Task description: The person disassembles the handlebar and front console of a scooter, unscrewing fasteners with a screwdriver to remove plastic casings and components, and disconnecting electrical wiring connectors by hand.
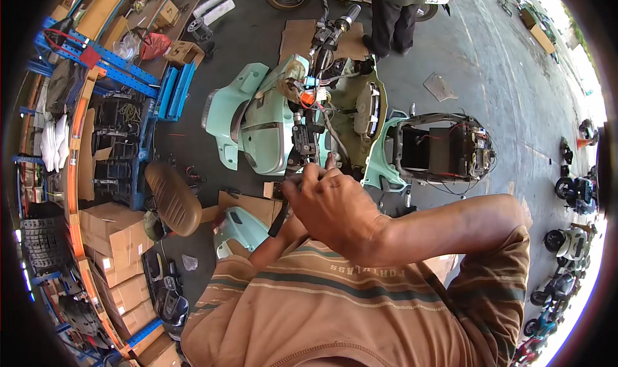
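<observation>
My right hand (338,206) is closed over the near end of the scooter handlebar (308,119), with its fingers curled together. Whatever those fingers pinch is hidden under them. My left forearm (278,243) comes up beneath the right hand, which covers the left fingers. A black rubber grip (278,220) shows just left of my hands. Beyond them lies a black control housing (304,138) on the bar. Loose wires and connectors (312,90) hang exposed around the steering column. The scooter's mint-green front body (264,135) is partly stripped of panels.
The scooter's open rear frame (444,148) extends to the right. A brown seat (172,200) and a loose green panel (241,232) lie left. Blue shelving (138,129) and cardboard boxes (112,245) line the left side. Another person (393,13) stands at the far side by a white scooter.
</observation>
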A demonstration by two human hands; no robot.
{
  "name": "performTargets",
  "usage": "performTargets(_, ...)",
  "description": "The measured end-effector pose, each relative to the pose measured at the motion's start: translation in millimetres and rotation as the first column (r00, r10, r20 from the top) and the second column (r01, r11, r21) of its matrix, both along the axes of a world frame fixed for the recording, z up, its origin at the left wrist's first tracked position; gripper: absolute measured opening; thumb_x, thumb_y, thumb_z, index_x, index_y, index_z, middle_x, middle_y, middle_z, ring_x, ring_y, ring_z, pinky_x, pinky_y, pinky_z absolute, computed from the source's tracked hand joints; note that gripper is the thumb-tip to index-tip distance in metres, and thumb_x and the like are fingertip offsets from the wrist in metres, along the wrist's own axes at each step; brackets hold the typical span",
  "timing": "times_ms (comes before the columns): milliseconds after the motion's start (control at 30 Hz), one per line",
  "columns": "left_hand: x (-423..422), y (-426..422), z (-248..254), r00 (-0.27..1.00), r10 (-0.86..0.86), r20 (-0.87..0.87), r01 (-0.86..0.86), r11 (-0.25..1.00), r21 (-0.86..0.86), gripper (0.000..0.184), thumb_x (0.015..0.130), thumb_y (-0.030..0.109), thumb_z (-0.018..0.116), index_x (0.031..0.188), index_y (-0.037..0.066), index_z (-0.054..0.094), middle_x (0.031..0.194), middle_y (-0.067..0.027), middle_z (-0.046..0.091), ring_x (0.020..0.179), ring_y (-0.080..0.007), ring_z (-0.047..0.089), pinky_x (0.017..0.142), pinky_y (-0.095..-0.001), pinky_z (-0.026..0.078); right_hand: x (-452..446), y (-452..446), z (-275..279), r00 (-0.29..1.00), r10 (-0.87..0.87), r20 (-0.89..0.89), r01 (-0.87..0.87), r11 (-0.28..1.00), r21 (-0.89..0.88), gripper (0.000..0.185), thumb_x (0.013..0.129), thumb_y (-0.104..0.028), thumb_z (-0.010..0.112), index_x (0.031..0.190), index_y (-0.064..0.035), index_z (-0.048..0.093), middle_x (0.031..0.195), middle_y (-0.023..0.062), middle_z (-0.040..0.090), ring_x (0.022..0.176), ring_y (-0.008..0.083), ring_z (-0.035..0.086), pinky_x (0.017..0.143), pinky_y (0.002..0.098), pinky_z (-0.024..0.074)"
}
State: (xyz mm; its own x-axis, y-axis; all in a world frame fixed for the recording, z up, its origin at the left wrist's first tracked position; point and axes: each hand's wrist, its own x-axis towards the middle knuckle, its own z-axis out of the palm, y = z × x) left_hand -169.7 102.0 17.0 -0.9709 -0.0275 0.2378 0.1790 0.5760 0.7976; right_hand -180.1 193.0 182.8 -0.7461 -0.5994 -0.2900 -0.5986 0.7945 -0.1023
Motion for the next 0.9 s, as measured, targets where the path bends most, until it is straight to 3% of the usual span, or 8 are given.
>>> performTargets(100, 0, 0, -5, 1.000, -0.003, -0.010, 0.003, 1.000, -0.011, 0.022, 0.085, 0.014, 0.071, 0.104, 0.004, 0.069, 0.093, -0.0079, 0.063, 0.093, -0.0237, 0.061, 0.089, -0.0348, 0.048, 3, 4, -5, 0.985, 0.120, -0.121, -0.119, 0.993, 0.012, 0.023, 0.086, -0.018, 0.060, 0.104, -0.0040, 0.064, 0.101, 0.0141, 0.060, 0.088, 0.0255, 0.062, 0.079, 0.0390, 0.0553)
performTargets(200, 0, -1, -9, 1.000, -0.006, -0.020, 0.005, 1.000, -0.030, 0.021, 0.085, 0.014, 0.070, 0.104, 0.004, 0.069, 0.092, -0.0082, 0.063, 0.093, -0.0241, 0.061, 0.088, -0.0353, 0.048, 2, 7, -4, 0.956, 0.251, -0.150, -0.258, 0.965, -0.035, 0.020, 0.085, -0.020, 0.062, 0.098, -0.0067, 0.069, 0.102, 0.0113, 0.060, 0.095, 0.0251, 0.060, 0.078, 0.0378, 0.0547)
performTargets(333, -1, -1, -16, 0.999, -0.014, -0.036, 0.012, 0.999, -0.044, 0.021, 0.085, 0.014, 0.070, 0.104, 0.004, 0.069, 0.092, -0.0087, 0.063, 0.092, -0.0246, 0.061, 0.088, -0.0359, 0.048, -3, 9, -4, 0.939, 0.317, -0.133, -0.320, 0.947, 0.003, 0.017, 0.085, -0.019, 0.063, 0.093, -0.0075, 0.072, 0.104, 0.0104, 0.060, 0.098, 0.0252, 0.059, 0.079, 0.0389, 0.0550)
performTargets(433, -2, -1, -21, 0.999, -0.017, -0.044, 0.014, 0.998, -0.056, 0.020, 0.085, 0.014, 0.070, 0.103, 0.004, 0.069, 0.091, -0.0091, 0.063, 0.092, -0.0249, 0.061, 0.087, -0.0364, 0.048, -7, 11, -5, 0.947, 0.313, -0.065, -0.318, 0.944, -0.088, 0.023, 0.083, -0.019, 0.063, 0.102, -0.0066, 0.069, 0.105, 0.0106, 0.060, 0.099, 0.0260, 0.060, 0.078, 0.0374, 0.0554)
performTargets(500, -2, 0, -25, 0.999, -0.021, -0.044, 0.018, 0.998, -0.063, 0.020, 0.085, 0.014, 0.070, 0.103, 0.004, 0.069, 0.091, -0.0093, 0.063, 0.092, -0.0251, 0.061, 0.087, -0.0367, 0.048, -7, 15, -12, 0.962, 0.238, -0.133, -0.265, 0.933, -0.244, 0.032, 0.083, -0.018, 0.064, 0.112, -0.0055, 0.063, 0.106, 0.0111, 0.059, 0.102, 0.0265, 0.060, 0.079, 0.0375, 0.0561)
performTargets(600, -1, -1, -32, 0.998, -0.026, -0.055, 0.021, 0.997, -0.080, 0.020, 0.086, 0.015, 0.070, 0.102, 0.004, 0.069, 0.091, -0.0097, 0.063, 0.092, -0.0255, 0.061, 0.086, -0.0372, 0.048, -5, 18, -16, 0.969, 0.184, -0.166, -0.224, 0.938, -0.267, 0.040, 0.083, -0.017, 0.065, 0.120, -0.0053, 0.056, 0.108, 0.0115, 0.057, 0.104, 0.0267, 0.060, 0.082, 0.0377, 0.0560)
performTargets(900, -4, -26, -75, 0.987, -0.065, -0.144, 0.037, 0.980, -0.195, 0.019, 0.086, 0.015, 0.069, 0.101, 0.005, 0.069, 0.089, -0.0108, 0.063, 0.091, -0.0266, 0.061, 0.084, -0.0387, 0.048, -21, 37, -22, 0.927, 0.355, -0.125, -0.374, 0.829, -0.417, 0.039, 0.083, -0.017, 0.067, 0.118, -0.0064, 0.056, 0.111, 0.0105, 0.056, 0.108, 0.0257, 0.058, 0.090, 0.0345, 0.0534)
